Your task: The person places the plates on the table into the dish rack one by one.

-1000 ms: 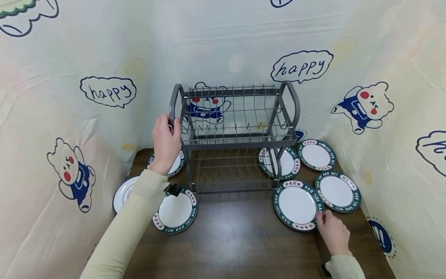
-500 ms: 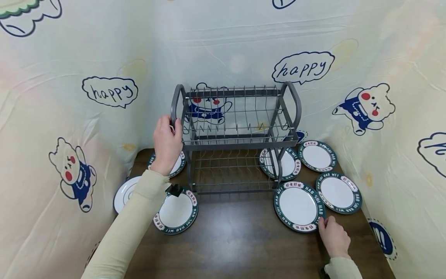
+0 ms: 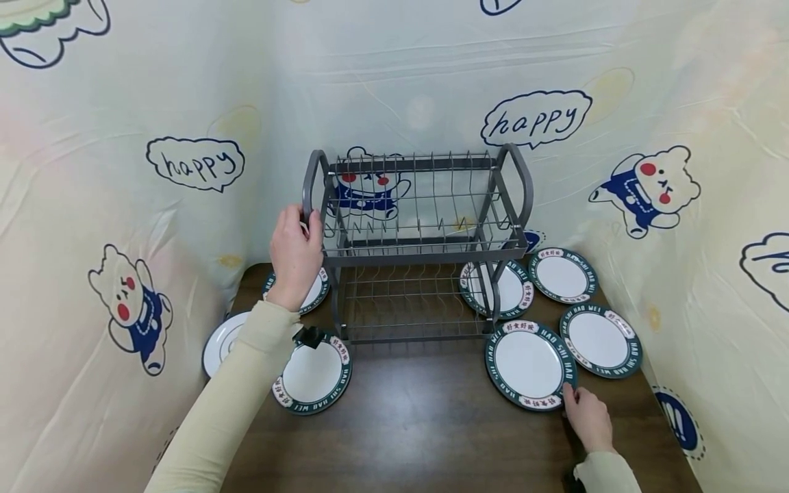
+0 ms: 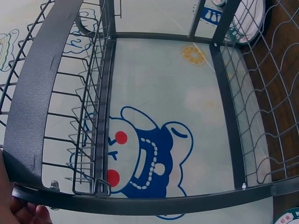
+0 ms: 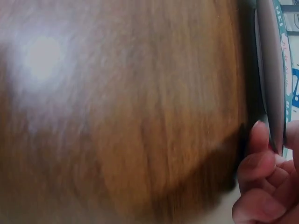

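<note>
A two-tier grey metal dish rack [image 3: 425,259] stands at the back of the table. My left hand [image 3: 294,257] grips the rack's left side frame, below the curved handle. In the left wrist view, fingers [image 4: 29,213] curl round the dark frame bar. At the right front, my right hand [image 3: 588,419] pinches the lower right rim of a white plate [image 3: 527,366] with a green lettered border. The right wrist view shows that plate [image 5: 274,70] edge-on, fingers beneath its rim and the thumb on the other side.
More green-rimmed plates lie on the brown table [image 3: 407,424]: a right-hand plate [image 3: 596,341], a back-right plate [image 3: 561,275] and a left front plate [image 3: 312,375]. At the far left is a plain white plate [image 3: 216,342], partly behind the sleeve. A printed cloth [image 3: 394,89] surrounds the table.
The right hand has shifted slightly down along the plate's rim and keeps its hold. The left hand stays on the rack, and the plates look unmoved apart from a small camera shift.
</note>
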{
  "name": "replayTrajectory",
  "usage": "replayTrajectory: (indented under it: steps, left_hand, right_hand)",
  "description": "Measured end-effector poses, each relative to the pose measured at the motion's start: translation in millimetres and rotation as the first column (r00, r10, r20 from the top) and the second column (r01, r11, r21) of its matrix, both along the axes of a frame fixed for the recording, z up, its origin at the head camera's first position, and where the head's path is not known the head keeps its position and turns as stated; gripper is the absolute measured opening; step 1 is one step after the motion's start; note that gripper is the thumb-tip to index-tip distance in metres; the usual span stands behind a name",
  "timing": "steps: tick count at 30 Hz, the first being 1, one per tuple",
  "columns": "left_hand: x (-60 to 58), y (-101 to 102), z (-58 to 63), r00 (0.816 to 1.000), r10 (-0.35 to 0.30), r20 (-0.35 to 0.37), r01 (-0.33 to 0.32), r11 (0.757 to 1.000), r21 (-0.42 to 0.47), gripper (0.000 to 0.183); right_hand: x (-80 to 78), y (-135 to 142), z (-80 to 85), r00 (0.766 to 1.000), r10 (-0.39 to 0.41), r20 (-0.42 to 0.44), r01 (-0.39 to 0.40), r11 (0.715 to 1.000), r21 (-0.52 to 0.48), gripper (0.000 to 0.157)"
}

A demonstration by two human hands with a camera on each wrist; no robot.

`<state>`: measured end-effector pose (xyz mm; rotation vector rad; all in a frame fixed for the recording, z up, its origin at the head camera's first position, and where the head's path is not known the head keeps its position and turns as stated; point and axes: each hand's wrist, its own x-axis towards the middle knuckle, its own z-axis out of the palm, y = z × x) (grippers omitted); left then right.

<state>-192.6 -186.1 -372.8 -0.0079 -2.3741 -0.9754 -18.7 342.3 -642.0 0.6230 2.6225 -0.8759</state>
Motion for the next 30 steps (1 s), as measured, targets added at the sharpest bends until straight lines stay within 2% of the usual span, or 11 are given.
replayTrajectory:
  steps: [5, 14, 23, 30]
  left_hand:
    - [0.3, -1, 0.1, 1.0, 0.0, -0.001, 0.0, 1.0, 0.003, 0.037]
    - [0.6, -1, 0.0, 1.0, -0.002, -0.012, 0.002, 1.0, 0.004, 0.036]
    - [0.0, -1, -2.5, 1.0, -0.005, -0.01, 0.005, 1.0, 0.006, 0.037]
    - [-0.7, -2, -2.1, 1.0, -0.008, -0.008, 0.008, 1.0, 0.004, 0.039]
  right_hand:
    - [0.7, 2, -4.3, 0.998, -0.052, -0.034, 0.047, 0.99, -0.135, 0.055]
    - [4.3, 0, -7.0, 0.986, -0.141, -0.087, 0.116, 0.963, -0.244, 0.057]
    - [13.5, -6, -10.3, 0.942, -0.288, -0.173, 0.208, 0.904, -0.373, 0.051]
    - [18.9, -11, -9.0, 0.907, -0.379, -0.182, 0.277, 0.864, -0.421, 0.05]
